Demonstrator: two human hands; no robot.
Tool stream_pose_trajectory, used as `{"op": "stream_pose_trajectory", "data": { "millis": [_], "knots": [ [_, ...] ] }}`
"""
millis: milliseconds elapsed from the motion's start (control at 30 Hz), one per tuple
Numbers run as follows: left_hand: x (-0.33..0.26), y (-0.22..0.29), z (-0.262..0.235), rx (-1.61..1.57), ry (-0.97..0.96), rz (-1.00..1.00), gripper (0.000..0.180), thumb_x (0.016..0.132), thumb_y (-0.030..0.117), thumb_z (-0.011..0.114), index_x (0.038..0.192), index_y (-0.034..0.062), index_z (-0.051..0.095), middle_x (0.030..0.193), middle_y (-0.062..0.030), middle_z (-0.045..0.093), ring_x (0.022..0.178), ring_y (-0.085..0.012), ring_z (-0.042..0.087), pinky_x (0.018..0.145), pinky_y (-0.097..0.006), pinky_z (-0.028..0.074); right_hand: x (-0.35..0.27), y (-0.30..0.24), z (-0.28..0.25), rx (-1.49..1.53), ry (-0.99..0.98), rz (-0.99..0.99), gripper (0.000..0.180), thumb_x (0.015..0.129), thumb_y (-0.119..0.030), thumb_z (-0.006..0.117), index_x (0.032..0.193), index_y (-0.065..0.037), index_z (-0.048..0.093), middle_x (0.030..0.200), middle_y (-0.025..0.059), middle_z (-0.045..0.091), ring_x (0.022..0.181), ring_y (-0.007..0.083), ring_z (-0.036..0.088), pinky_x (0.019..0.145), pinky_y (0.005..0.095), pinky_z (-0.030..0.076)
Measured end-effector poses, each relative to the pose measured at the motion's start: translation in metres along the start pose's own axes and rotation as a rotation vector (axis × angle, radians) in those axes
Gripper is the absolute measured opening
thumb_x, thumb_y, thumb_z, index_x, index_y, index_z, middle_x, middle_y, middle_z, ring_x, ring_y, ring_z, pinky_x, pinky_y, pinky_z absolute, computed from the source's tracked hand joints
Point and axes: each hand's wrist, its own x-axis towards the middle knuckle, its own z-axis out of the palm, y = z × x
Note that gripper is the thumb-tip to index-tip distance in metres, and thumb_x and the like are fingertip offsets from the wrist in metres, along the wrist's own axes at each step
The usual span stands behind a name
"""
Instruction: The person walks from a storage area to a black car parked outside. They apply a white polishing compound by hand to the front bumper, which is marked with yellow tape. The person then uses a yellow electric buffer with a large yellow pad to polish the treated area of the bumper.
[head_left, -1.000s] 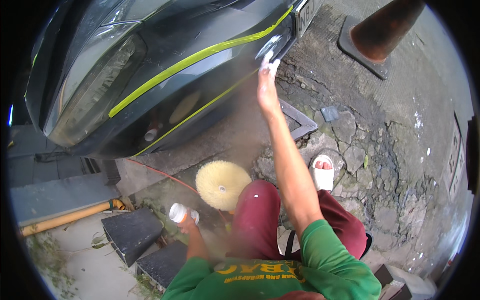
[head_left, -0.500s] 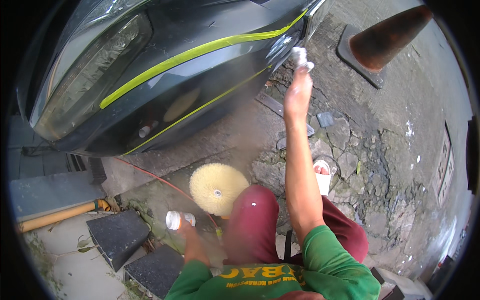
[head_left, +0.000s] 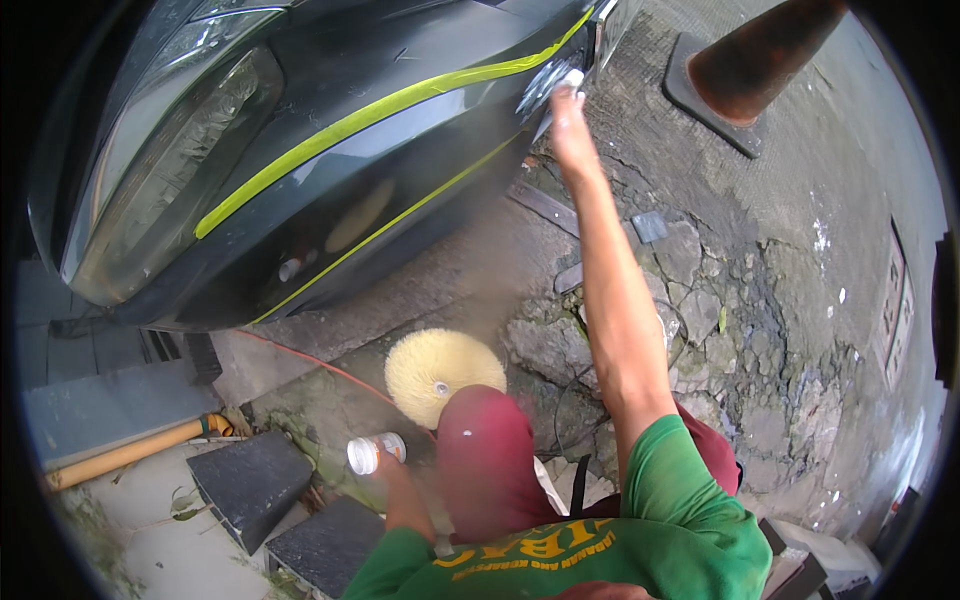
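My right arm reaches far out to a dark car bumper (head_left: pixel 330 210). Its hand (head_left: pixel 571 135) is closed on a small white wad (head_left: pixel 573 79), which looks like cloth or foam, at the bumper's far right end. White streaks (head_left: pixel 538 92) smear the dark paint there. Low on the left, my left hand (head_left: pixel 394 480) grips a white plastic jar (head_left: pixel 372 454) with a partly orange label, tilted sideways. Yellow-green tape (head_left: pixel 370 108) runs along the bumper, with a thinner strip (head_left: pixel 410 208) below it.
A round cream buffing pad (head_left: pixel 432 368) stands by my knee, an orange-red cord (head_left: pixel 320 368) beside it. Dark blocks (head_left: pixel 250 488) and an orange pipe (head_left: pixel 130 455) are at lower left. A dirty traffic cone (head_left: pixel 750 75) stands far right on cracked concrete.
My right hand has moved left from beside the bumper's end onto the streaked paint. The left hand has shifted slightly right and down with the jar. The view has shifted a little.
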Motion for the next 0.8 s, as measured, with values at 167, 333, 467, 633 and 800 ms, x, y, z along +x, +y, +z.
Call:
{"op": "stream_pose_trajectory", "data": {
  "millis": [167, 333, 467, 633, 800],
  "knots": [
    [0.06, -0.032, -0.038, 0.146, -0.183, 0.06, 0.088, 0.07, 0.036, 0.084, 0.138, 0.0143, 0.031, 0.145, -0.0127, 0.037, 0.125, -0.0371, 0.043, 0.1, -0.059, 0.039, -0.075, -0.038, 0.011, -0.123, -0.08, -0.053, 0.064, 0.099, -0.049, 0.031, 0.143, -0.003, 0.036, 0.151, 0.0227, 0.028, 0.145, 0.0397, 0.01, 0.108, 0.0668, -0.005],
    [0.043, -0.009, -0.069, 0.403, -0.494, -0.267, 0.084, 0.074, 0.04, 0.079, 0.14, 0.0178, 0.033, 0.148, -0.0122, 0.031, 0.13, -0.0373, 0.037, 0.099, -0.061, 0.036, -0.037, -0.048, -0.026, -0.731, 0.29, -0.076, 0.038, 0.085, -0.015, 0.051, 0.12, -0.004, 0.061, 0.145, 0.0197, 0.041, 0.142, 0.0403, 0.022, 0.105, 0.0742, 0.006],
    [0.006, 0.022, -0.068, 0.601, -0.594, -0.366, 0.077, 0.078, 0.041, 0.073, 0.142, 0.0208, 0.034, 0.151, -0.0117, 0.026, 0.133, -0.038, 0.031, 0.099, -0.062, 0.034, -0.016, -0.056, -0.009, -1.111, 0.062, -0.344, 0.024, 0.075, -0.005, 0.053, 0.094, 0.001, 0.067, 0.141, 0.0202, 0.045, 0.14, 0.0428, 0.024, 0.103, 0.0777, 0.006],
    [-0.037, 0.042, -0.083, 0.771, -0.57, -0.409, 0.072, 0.081, 0.035, 0.066, 0.144, 0.0231, 0.033, 0.151, -0.0132, 0.023, 0.133, -0.0397, 0.028, 0.1, -0.061, 0.031, -0.035, -0.064, -0.047, -0.685, 0.133, -0.389, 0.034, 0.076, -0.003, 0.055, 0.106, -0.008, 0.071, 0.117, 0.0039, 0.066, 0.132, 0.0315, 0.043, 0.103, 0.0772, 0.003],
    [-0.037, 0.039, -0.08, 0.954, -0.559, -0.293, 0.076, 0.08, 0.032, 0.066, 0.146, 0.0239, 0.029, 0.15, -0.0164, 0.023, 0.132, -0.0404, 0.03, 0.101, -0.058, 0.032, -0.007, -0.056, -0.034, -1.072, 0.023, -0.422, 0.047, 0.074, 0.003, 0.051, 0.12, 0.0, 0.06, 0.142, 0.016, 0.046, 0.141, 0.0364, 0.027, 0.103, 0.0772, 0.003]
  ]
}}
